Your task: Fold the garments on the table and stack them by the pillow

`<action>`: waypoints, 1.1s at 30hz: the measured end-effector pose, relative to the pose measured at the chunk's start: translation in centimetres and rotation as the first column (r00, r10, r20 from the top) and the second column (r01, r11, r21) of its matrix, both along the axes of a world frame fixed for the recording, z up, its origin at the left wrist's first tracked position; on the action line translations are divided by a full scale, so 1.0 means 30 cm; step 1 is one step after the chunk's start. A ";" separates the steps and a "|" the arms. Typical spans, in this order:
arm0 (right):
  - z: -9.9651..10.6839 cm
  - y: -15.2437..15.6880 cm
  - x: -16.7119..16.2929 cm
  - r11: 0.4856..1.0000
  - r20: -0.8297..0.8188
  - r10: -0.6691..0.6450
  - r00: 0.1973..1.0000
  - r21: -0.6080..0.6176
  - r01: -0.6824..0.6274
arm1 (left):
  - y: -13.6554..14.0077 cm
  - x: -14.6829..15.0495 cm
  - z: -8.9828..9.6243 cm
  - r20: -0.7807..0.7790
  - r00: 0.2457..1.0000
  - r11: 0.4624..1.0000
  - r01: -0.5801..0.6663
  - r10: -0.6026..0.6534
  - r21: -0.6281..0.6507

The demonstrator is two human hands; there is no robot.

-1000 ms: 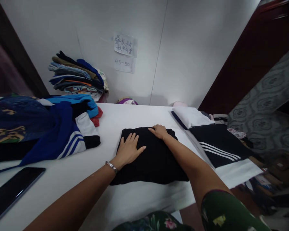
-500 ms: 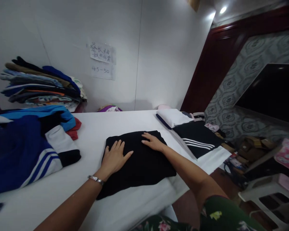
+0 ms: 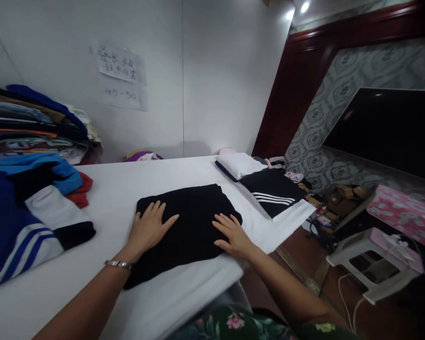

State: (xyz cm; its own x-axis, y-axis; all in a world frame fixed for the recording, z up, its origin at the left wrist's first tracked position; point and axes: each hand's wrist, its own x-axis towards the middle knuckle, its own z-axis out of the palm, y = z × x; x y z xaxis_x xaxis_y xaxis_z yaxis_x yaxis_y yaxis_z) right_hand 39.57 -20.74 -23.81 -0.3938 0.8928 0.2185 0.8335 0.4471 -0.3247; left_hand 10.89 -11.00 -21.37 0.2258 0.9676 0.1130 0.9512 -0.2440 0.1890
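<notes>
The surface (image 3: 134,174) is broad, flat and covered in smooth white cloth; on its left side lies a loose heap of clothes (image 3: 24,208), soft and rumpled, blue with white stripes and bits of black and red; behind it against the wall stands a stack of folded clothes (image 3: 31,123) in thin many-coloured layers; at the far right corner lies a flat black garment with three white stripes (image 3: 272,191), and just beyond it a small white folded piece (image 3: 241,165); near the middle of the surface, close to the front edge, lies the black garment (image 3: 187,222), folded into a thick, roughly square pad of matte, soft cloth with rounded corners; the left hand (image 3: 147,229) lies flat on its left part, fingers spread and palm down, holding nothing; the right hand (image 3: 233,233) rests flat on its right front edge, fingers spread, gripping nothing; a thin metal bracelet (image 3: 118,264) circles the left wrist.
</notes>
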 end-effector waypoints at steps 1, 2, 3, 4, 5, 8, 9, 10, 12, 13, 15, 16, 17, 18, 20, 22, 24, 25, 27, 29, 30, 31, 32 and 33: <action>-0.013 -0.011 0.019 1.000 -0.003 -0.026 1.000 0.003 0.026 | 0.000 -0.002 0.002 0.016 1.000 1.000 0.000 0.000 -0.006; -0.027 -0.024 0.038 0.998 -0.012 -0.057 0.998 -0.001 0.057 | 0.000 -0.003 0.003 0.035 0.999 1.000 0.000 0.001 -0.012; -0.040 -0.037 0.057 0.996 -0.027 -0.091 0.995 -0.010 0.091 | 0.002 -0.005 0.005 0.057 0.998 1.000 -0.003 0.004 -0.018; -0.053 -0.051 0.077 0.992 -0.051 -0.126 0.991 -0.027 0.125 | 0.005 -0.007 0.006 0.083 0.996 1.000 -0.007 0.008 -0.021; -0.067 -0.065 0.096 0.986 -0.082 -0.161 0.984 -0.051 0.157 | 0.009 -0.011 0.007 0.117 0.993 1.000 -0.014 0.017 -0.023; -0.107 -0.105 0.148 0.961 -0.240 -0.267 0.933 -0.139 0.239 | 0.023 -0.036 0.009 0.268 0.961 0.997 -0.073 0.076 -0.020; -0.117 -0.118 0.161 0.950 -0.315 -0.304 0.899 -0.169 0.262 | 0.024 -0.048 0.010 0.329 0.938 0.994 -0.105 0.109 -0.029; -0.124 -0.130 0.172 0.937 -0.399 -0.345 0.849 -0.199 0.287 | 0.023 -0.063 0.011 0.393 0.907 0.988 -0.143 0.154 -0.056; -0.128 -0.153 0.182 0.897 -0.572 -0.442 0.691 -0.285 0.338 | 0.011 -0.097 0.012 0.516 0.812 0.961 -0.221 0.275 -0.164; -0.125 -0.163 0.182 0.870 -0.649 -0.492 0.580 -0.351 0.346 | 0.001 -0.114 0.012 0.571 0.747 0.939 -0.246 0.342 -0.242; -0.113 -0.178 0.170 0.808 -0.746 -0.586 0.316 -0.513 0.289 | -0.025 -0.144 0.014 0.656 0.596 0.882 -0.237 0.463 -0.408; -0.105 -0.183 0.159 0.780 -0.760 -0.623 0.182 -0.586 0.220 | -0.039 -0.155 0.016 0.681 0.526 0.853 -0.202 0.509 -0.482; -0.099 -0.186 0.145 0.756 -0.756 -0.651 0.064 -0.639 0.140 | -0.052 -0.162 0.019 0.697 0.466 0.826 -0.153 0.545 -0.543; -0.092 -0.186 0.129 0.740 -0.743 -0.668 -0.032 -0.669 0.068 | -0.062 -0.166 0.023 0.706 0.418 0.801 -0.100 0.572 -0.590; -0.082 -0.179 0.098 0.731 -0.719 -0.675 -0.165 -0.682 -0.016 | -0.077 -0.164 0.035 0.717 0.346 0.767 -0.015 0.606 -0.641; -0.070 -0.162 0.075 0.732 -0.704 -0.668 -0.242 -0.680 -0.044 | -0.084 -0.156 0.049 0.739 0.279 0.753 0.073 0.614 -0.654; -0.054 -0.139 0.064 0.734 -0.691 -0.666 -0.283 -0.674 -0.081 | -0.089 -0.146 0.061 0.756 0.212 0.740 0.165 0.619 -0.652; -0.045 -0.126 0.063 0.738 -0.689 -0.664 -0.293 -0.666 -0.105 | -0.092 -0.142 0.066 0.762 0.180 0.735 0.200 0.623 -0.648; -0.028 -0.103 0.069 0.757 -0.699 -0.646 -0.307 -0.639 -0.136 | -0.104 -0.134 0.071 0.763 0.130 0.731 0.223 0.633 -0.644; -0.018 -0.086 0.078 0.786 -0.723 -0.608 -0.330 -0.606 -0.120 | -0.122 -0.126 0.068 0.764 0.107 0.733 0.221 0.637 -0.643; -0.016 -0.082 0.083 0.800 -0.734 -0.587 -0.341 -0.592 -0.103 | -0.133 -0.122 0.065 0.762 0.110 0.732 0.219 0.638 -0.645; -0.017 -0.080 0.086 0.808 -0.743 -0.573 -0.345 -0.582 -0.089 | -0.144 -0.118 0.061 0.759 0.120 0.730 0.213 0.640 -0.649; -0.020 -0.082 0.087 0.812 -0.749 -0.567 -0.341 -0.578 -0.081 | -0.154 -0.113 0.057 0.757 0.133 0.731 0.199 0.639 -0.652; -0.025 -0.088 0.087 0.812 -0.752 -0.567 -0.336 -0.579 -0.076 | -0.164 -0.109 0.053 0.755 0.147 0.733 0.179 0.639 -0.656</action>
